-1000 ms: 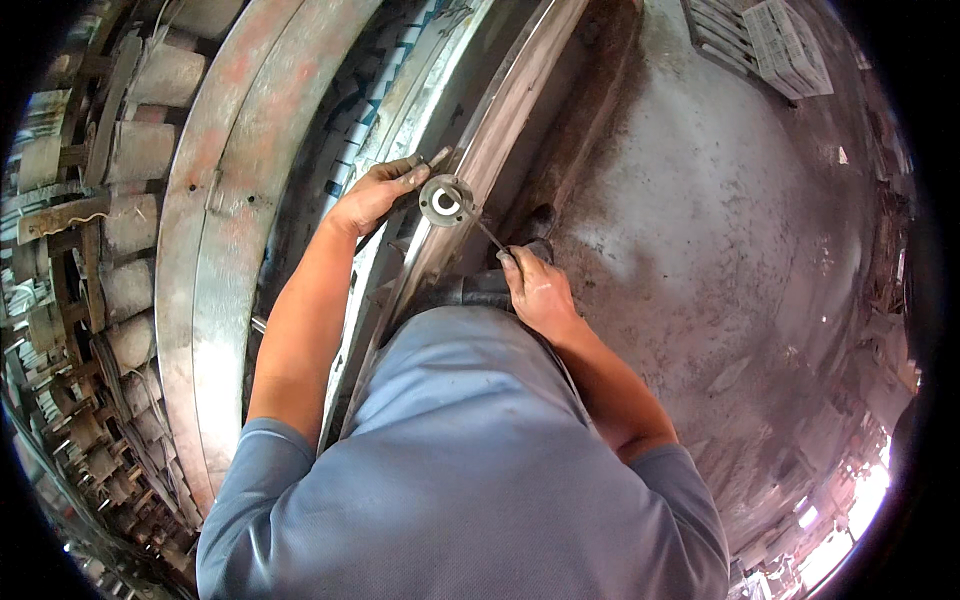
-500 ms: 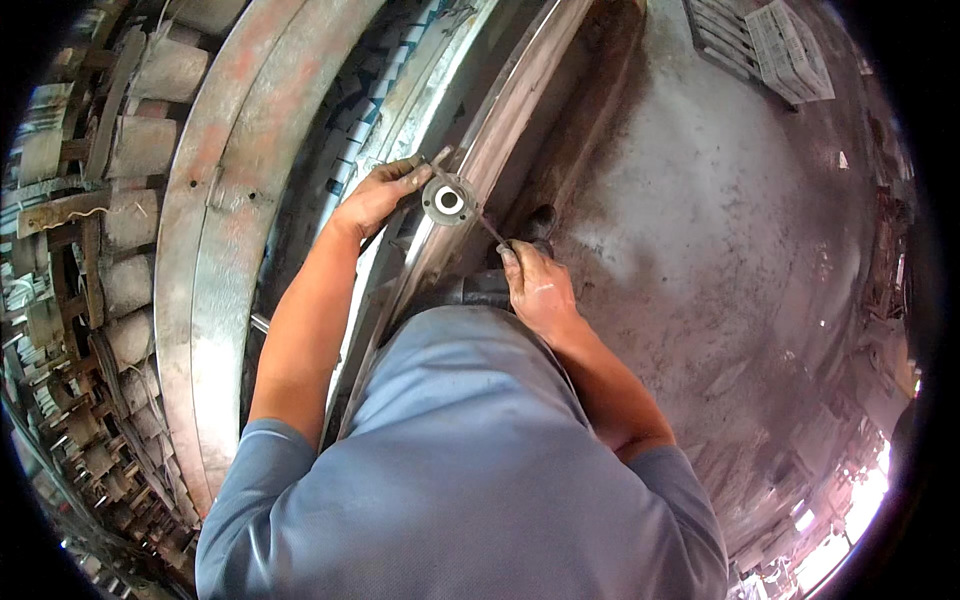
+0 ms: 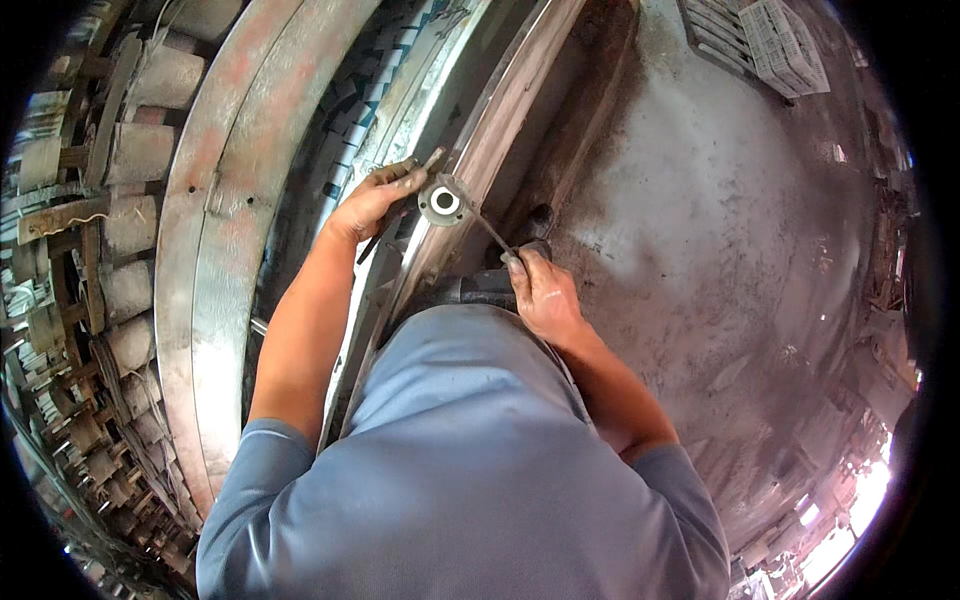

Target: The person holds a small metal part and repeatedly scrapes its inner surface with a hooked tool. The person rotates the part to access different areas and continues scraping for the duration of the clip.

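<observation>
My left hand (image 3: 375, 203) is closed round a slim bar (image 3: 435, 156), whose pale end sticks out past the fingers. A dark narrow end shows below that palm. Close to its fingertips is a round grey metal flange (image 3: 437, 217) with small holes, a white inner ring and a dark centre. A thin metal rod (image 3: 490, 231) runs from the flange's right edge to my right hand (image 3: 547, 292), whose fingers pinch its near end. How the rod meets the flange is hard to make out.
Long metal beams (image 3: 510, 110) run diagonally beneath the flange. A broad curved metal panel (image 3: 225, 250) stands to the left, with stacked blocks (image 3: 130, 280) beyond it. Grey floor (image 3: 690, 230) spreads on the right, with a pale slatted crate (image 3: 785, 45) at the far right.
The flange has shifted slightly left. My right hand has moved a little right and down, and more of the rod shows. The dark end below my left hand has come into plain sight.
</observation>
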`<state>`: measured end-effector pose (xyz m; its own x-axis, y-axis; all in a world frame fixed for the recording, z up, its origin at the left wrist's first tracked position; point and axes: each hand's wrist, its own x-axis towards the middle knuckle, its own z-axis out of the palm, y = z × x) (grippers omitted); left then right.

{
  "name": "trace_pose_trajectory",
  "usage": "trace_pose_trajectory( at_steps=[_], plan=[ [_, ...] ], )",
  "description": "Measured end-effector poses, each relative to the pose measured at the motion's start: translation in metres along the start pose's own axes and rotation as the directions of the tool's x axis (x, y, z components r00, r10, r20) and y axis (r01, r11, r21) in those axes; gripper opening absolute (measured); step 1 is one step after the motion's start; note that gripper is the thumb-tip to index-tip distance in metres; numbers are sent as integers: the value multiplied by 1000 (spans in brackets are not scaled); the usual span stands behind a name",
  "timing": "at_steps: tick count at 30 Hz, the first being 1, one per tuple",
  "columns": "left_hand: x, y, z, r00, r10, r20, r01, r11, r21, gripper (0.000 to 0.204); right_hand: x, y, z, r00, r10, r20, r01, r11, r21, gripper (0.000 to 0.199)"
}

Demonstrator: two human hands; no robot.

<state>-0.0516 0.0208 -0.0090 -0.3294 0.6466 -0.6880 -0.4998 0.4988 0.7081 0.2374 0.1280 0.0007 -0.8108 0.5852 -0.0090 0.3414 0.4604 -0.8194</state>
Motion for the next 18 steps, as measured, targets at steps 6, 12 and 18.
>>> trace_pose_trajectory(
  at_steps=[6, 12, 18],
  plan=[
    [5, -3, -5, 995, 44, 87, -53, 994, 100, 80, -13, 23, 2, 998, -19, 59, 27, 991, -132, 23],
    [4, -5, -3, 995, 79, 62, -84, 992, 95, 83, -10, 14, -8, 978, -205, -37, 204, 978, -33, 22],
    [-2, 1, 3, 996, 78, 36, -83, 988, 134, 91, -14, 23, 3, 996, 10, 86, 9, 977, -213, 23]
  ],
)
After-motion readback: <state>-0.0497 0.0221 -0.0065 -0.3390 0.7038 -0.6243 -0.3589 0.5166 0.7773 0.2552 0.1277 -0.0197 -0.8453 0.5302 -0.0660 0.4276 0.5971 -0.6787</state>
